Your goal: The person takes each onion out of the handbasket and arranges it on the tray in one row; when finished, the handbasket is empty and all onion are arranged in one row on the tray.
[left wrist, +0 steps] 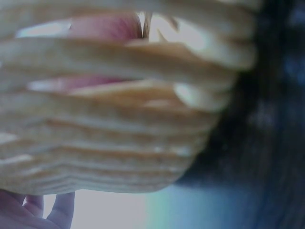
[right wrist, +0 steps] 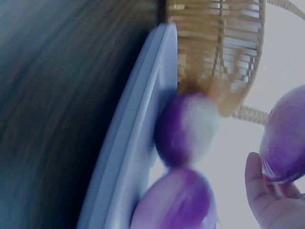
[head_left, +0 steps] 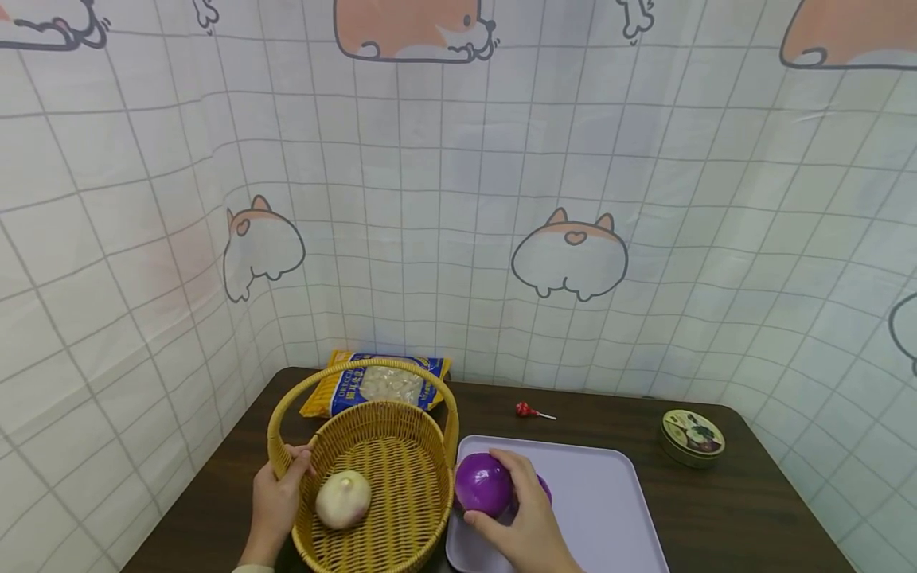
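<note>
Gripping the basket [head_left: 404,501] near its handle [head_left: 275,438], fingers of the left hand [head_left: 278,497] probably steady it; those of the right hand [head_left: 528,516] curl around a round purple thing [head_left: 483,484], likely so it won't drop.

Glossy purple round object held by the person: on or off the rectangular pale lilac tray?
Off. The right wrist view shows the right hand holding the object clear above the tray.
</note>
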### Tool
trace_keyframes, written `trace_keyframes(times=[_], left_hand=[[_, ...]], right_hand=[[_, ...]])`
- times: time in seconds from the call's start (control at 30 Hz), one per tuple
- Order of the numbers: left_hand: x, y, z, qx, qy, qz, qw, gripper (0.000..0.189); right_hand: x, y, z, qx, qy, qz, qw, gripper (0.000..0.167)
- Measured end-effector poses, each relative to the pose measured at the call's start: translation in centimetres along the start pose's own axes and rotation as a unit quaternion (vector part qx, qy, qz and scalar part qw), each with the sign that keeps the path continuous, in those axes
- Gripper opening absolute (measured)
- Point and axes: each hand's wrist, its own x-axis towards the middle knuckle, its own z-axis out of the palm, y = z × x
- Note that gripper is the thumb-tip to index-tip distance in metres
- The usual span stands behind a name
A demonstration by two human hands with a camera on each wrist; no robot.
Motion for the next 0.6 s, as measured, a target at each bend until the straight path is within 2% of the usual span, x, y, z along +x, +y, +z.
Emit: trace_keyframes(times=[0.23,0.47,0.6], left_hand=[[0.0,-0.1,0.1,-0.005,0.001,0.0,1.0,0.033],[0.0,0.0,0.1,-0.011,0.006,-0.005,0.9999,0.032],[-0.1,0.2,0.1,-0.011,0.005,-0.002,0.9999,0.032]], right_hand=[[-0.3,1.5,-1.4,-0.041,0.042,-0.047,0.9972,0.081],[-0.6,2.1,-2.3,-0.069,0.069,-0.04,0.9944,0.083],[-0.9,2.6,-2.9,-0.069,0.092,-0.004,0.9933,0.082]])
